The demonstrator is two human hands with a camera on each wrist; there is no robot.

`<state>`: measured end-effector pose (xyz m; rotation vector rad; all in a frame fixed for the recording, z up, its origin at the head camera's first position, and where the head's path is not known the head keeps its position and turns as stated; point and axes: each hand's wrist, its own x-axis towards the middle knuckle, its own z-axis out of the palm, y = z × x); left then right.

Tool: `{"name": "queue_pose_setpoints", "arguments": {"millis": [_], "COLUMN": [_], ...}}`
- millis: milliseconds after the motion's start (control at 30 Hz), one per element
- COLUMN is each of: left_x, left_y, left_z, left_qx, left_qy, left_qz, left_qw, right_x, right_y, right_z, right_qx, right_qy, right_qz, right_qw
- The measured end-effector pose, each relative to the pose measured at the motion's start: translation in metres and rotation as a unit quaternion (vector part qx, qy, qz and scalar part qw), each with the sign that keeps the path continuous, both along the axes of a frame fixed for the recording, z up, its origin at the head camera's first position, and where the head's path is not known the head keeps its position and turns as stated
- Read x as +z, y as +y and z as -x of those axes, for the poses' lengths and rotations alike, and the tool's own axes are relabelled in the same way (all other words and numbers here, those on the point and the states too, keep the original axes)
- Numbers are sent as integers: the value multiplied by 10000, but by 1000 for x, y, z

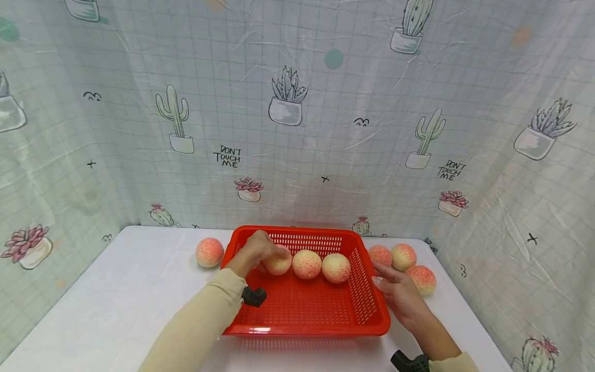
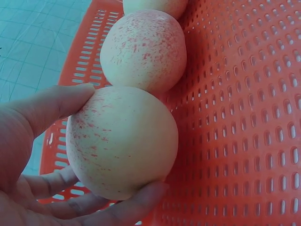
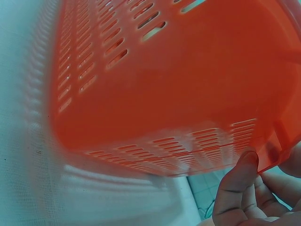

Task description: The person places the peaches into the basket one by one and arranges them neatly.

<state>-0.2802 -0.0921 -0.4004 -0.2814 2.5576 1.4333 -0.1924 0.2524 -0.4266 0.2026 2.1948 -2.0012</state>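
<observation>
The left hand (image 1: pixel 260 250) grips a round, pale-yellow, red-speckled peach (image 1: pixel 279 264) inside the rectangular, red, perforated plastic basket (image 1: pixel 302 307), with two similar peaches (image 1: pixel 307 264) in a row to that hand's right, while the right hand (image 1: pixel 403 297) pinches the basket's rim (image 1: pixel 384 312), three red-flushed round peaches (image 1: pixel 421 279) lying just beyond it.

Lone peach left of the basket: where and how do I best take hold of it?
I'd grip the peach around its widest part, near and far sides, coming from above and slightly left. It is round, with no handle showing, so a hold across the middle should suit; the red basket stands close on its right, leaving little room there.
</observation>
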Motion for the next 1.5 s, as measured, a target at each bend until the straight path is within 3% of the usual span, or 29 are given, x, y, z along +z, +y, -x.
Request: {"name": "queue_pose_setpoints", "arguments": {"millis": [367, 633, 767, 933, 1100, 1500], "left_x": [0, 7, 9, 3, 0, -1], "left_y": [6, -1, -1, 0, 0, -2], "left_z": [-7, -9, -6, -5, -5, -8], "left_qx": [-82, -60, -132, -123, -165, -392], "left_qy": [181, 70, -74, 28, 161, -46], "left_qz": [366, -214, 104, 413, 268, -81], "left_qw": [9991, 9997, 9998, 9991, 9994, 9992], "right_x": [2, 4, 4, 3, 3, 2], "right_y": [-1, -1, 1, 0, -1, -1], "right_z": [0, 1, 2, 1, -1, -1], "right_qx": [38, 61, 64, 33, 24, 14], "right_qy": [-43, -42, -3, -20, -26, -14], "right_qz": [-30, -45, -41, -32, -9, 13], "right_qw": [10000, 10000, 10000, 10000, 10000, 10000]}}
